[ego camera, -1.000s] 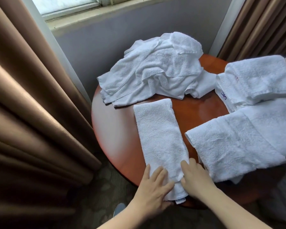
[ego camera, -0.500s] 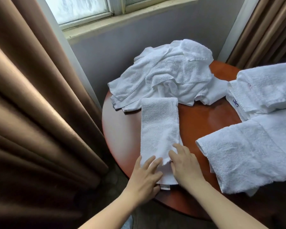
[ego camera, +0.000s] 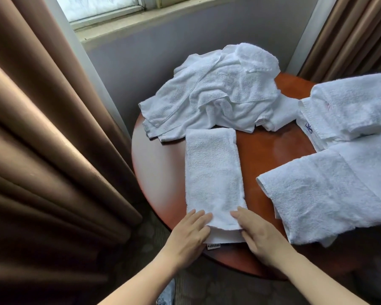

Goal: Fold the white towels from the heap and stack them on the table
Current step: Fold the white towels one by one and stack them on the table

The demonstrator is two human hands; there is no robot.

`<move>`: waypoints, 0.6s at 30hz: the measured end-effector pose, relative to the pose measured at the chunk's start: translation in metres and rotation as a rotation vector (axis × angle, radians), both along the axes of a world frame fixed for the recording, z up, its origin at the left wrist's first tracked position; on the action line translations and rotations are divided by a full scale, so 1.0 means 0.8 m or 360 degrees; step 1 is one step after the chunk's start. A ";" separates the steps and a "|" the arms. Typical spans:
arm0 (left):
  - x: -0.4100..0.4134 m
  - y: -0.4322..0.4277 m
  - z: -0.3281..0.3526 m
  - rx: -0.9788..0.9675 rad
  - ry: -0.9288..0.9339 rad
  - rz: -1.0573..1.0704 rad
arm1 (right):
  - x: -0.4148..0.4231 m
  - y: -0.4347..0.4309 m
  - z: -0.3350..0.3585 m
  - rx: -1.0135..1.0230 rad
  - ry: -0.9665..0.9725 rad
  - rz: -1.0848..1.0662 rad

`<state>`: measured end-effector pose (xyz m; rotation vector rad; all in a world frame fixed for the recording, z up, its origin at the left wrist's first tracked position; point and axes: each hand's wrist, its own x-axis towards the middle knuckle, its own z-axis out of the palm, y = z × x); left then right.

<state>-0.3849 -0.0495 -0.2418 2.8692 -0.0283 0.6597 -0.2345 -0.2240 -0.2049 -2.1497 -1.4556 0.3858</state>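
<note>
A white towel (ego camera: 212, 172) folded into a long narrow strip lies lengthwise on the round red-brown table (ego camera: 271, 148). My left hand (ego camera: 190, 236) rests at the strip's near left corner and my right hand (ego camera: 260, 234) at its near right corner; both pinch the near end, which hangs a little over the table's edge with a small label showing. A crumpled heap of white towels (ego camera: 220, 93) sits at the far side. Folded white towels (ego camera: 352, 111) lie stacked at the right, with one larger folded towel (ego camera: 326, 194) in front of them.
Brown curtains (ego camera: 42, 150) hang close on the left and at the far right (ego camera: 356, 34). A grey wall and window sill (ego camera: 163, 16) stand behind the table. Patterned carpet and a light shoe (ego camera: 167, 293) show below.
My hands have slid apart from the middle of the strip's near end to its two corners. The view has shifted slightly; the strip, heap and folded towels stay where they were.
</note>
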 end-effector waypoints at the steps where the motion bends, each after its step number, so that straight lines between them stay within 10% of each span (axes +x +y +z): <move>1: 0.000 -0.001 0.000 -0.0010 -0.0025 -0.0004 | -0.001 -0.003 -0.003 -0.0007 -0.0009 0.0056; 18: 0.079 0.067 0.048 -0.0124 0.0385 0.0310 | 0.071 0.106 0.033 -0.0473 -0.0249 -0.0090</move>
